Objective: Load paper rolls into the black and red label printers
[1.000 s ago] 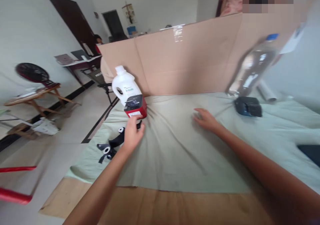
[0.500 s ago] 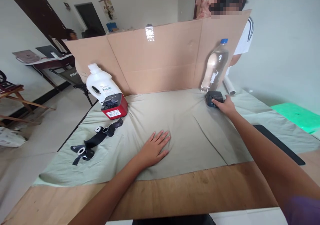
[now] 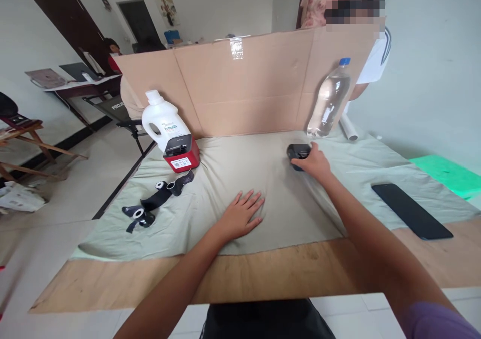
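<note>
My right hand grips a small black box-shaped device, possibly a portable printer, from its right side, with thumb and fingers around it. Motion smears it a little. Palm down, my left hand rests on the pale green cloth, its fingers spread and nothing in them. To the left stand a white jug-shaped bottle and, in front of it, a red and black box-shaped device. Several small rolls with black strip lie nearer me. Behind my right hand is a clear bottle with a blue cap.
A cardboard panel stands across the table's back. On the right lie a flat black phone-like slab and a white tube. A green item sits beyond the right edge. A person is behind the panel.
My right hand has moved left and slightly nearer with the black device, away from the clear bottle's base. My left hand stays flat on the cloth. The view has shifted somewhat.
</note>
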Tool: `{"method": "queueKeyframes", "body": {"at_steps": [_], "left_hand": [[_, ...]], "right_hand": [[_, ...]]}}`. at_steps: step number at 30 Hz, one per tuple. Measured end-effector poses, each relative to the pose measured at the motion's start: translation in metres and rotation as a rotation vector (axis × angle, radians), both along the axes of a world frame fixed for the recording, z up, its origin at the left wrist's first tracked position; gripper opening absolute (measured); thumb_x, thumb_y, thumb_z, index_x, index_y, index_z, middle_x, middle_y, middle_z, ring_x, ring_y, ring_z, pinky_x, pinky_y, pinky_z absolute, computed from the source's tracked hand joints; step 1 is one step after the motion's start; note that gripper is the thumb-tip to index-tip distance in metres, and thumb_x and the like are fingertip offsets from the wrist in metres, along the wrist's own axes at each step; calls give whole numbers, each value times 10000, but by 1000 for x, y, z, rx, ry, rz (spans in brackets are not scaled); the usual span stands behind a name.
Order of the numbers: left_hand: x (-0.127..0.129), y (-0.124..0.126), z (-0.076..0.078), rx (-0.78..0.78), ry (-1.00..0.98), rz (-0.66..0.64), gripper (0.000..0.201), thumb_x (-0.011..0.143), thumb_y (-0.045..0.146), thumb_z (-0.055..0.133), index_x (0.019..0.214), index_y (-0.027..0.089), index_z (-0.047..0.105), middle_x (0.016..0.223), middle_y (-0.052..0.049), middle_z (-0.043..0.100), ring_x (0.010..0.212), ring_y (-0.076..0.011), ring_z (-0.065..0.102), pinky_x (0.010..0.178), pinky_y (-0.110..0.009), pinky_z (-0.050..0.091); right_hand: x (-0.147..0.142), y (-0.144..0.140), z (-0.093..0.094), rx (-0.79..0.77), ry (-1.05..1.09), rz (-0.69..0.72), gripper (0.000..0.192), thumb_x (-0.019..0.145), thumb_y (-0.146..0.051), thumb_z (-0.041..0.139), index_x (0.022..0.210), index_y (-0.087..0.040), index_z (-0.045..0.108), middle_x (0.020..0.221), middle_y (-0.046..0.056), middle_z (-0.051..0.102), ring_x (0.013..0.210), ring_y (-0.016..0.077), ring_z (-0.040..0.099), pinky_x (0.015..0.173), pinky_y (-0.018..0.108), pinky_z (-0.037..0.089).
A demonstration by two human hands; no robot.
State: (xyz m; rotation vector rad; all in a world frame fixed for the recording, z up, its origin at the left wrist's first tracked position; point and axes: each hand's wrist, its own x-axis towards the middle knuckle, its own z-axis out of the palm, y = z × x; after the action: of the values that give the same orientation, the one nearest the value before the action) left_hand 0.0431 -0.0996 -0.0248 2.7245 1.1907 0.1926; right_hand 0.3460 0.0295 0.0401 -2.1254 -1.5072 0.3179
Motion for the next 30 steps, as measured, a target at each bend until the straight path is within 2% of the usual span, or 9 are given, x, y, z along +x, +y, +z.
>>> {"method": "queueKeyframes", "body": {"at_steps": [3, 6, 9, 12, 18, 22, 25, 28, 30], "left_hand": [[0, -7, 0, -21, -28, -41, 621, 1010, 514, 390, 1581, 284, 308, 1659, -40, 273, 1553, -286, 189, 1257, -534, 123], [1, -15, 0, -32, -55, -79, 617, 1011, 507, 386, 1572, 256, 331, 1648, -49, 304, 1548, -297, 203, 1247, -562, 132], [2, -20, 1, -38, -79, -86, 602, 1013, 491, 389, 1562, 247, 351, 1645, -55, 313, 1548, -301, 200, 1241, -579, 129], [3, -21, 1, -55, -99, -103, 593, 1011, 478, 400, 1564, 270, 346, 1642, -51, 321, 1552, -303, 186, 1239, -598, 100], [1, -19, 3, -87, -138, -150, 582, 999, 455, 444, 1555, 303, 363, 1629, -42, 350, 1554, -288, 183, 1243, -594, 78], [-5, -15, 10, -107, -166, -187, 527, 986, 444, 495, 1490, 292, 471, 1593, -53, 416, 1506, -273, 325, 1239, -562, 176], [-12, -12, 17, -101, -217, -183, 417, 1006, 404, 468, 1373, 256, 600, 1477, -62, 566, 1378, -221, 512, 1188, -421, 340], [-23, 0, 22, -74, -291, -37, 369, 1019, 380, 428, 1232, 243, 697, 1257, -41, 720, 1158, -185, 666, 1039, -304, 477], [-32, 17, 23, -40, -322, 128, 389, 1025, 367, 392, 1225, 250, 705, 1238, -30, 729, 1130, -181, 678, 1026, -296, 490]], "right_hand": [[-60, -30, -1, 57, 31, 148, 1043, 633, -539, 771, 1520, -216, 328, 1278, 201, 567, 1144, 412, 609, 959, 521, 493], [-106, -50, -5, 81, 61, 216, 1011, 639, -517, 768, 1513, -234, 346, 1248, 194, 570, 1108, 418, 618, 936, 532, 498], [-132, -60, -15, 91, 87, 187, 979, 646, -518, 765, 1497, -246, 365, 1232, 190, 563, 1090, 423, 614, 907, 539, 503], [-145, -69, -27, 127, 67, 169, 950, 653, -499, 770, 1483, -249, 381, 1203, 190, 567, 1089, 433, 603, 893, 549, 500], [-143, -77, -30, 91, -2, 214, 1030, 727, -585, 706, 1566, -184, 262, 1254, 254, 558, 1132, 476, 591, 919, 580, 479], [-119, -55, -35, 151, 285, 290, 938, 817, -704, 546, 1553, -170, 318, 1340, 226, 566, 1228, 393, 579, 1044, 535, 438], [-101, -33, -54, 254, 580, 356, 816, 862, -705, 470, 1483, -176, 436, 1354, 177, 601, 1234, 306, 589, 1093, 470, 417], [-92, -19, -77, 312, 767, 376, 720, 876, -692, 462, 1396, -200, 533, 1353, 142, 626, 1235, 277, 593, 1095, 458, 422], [-90, -15, -87, 319, 847, 378, 677, 892, -681, 442, 1361, -208, 562, 1330, 134, 646, 1202, 273, 618, 1069, 464, 450]]}}
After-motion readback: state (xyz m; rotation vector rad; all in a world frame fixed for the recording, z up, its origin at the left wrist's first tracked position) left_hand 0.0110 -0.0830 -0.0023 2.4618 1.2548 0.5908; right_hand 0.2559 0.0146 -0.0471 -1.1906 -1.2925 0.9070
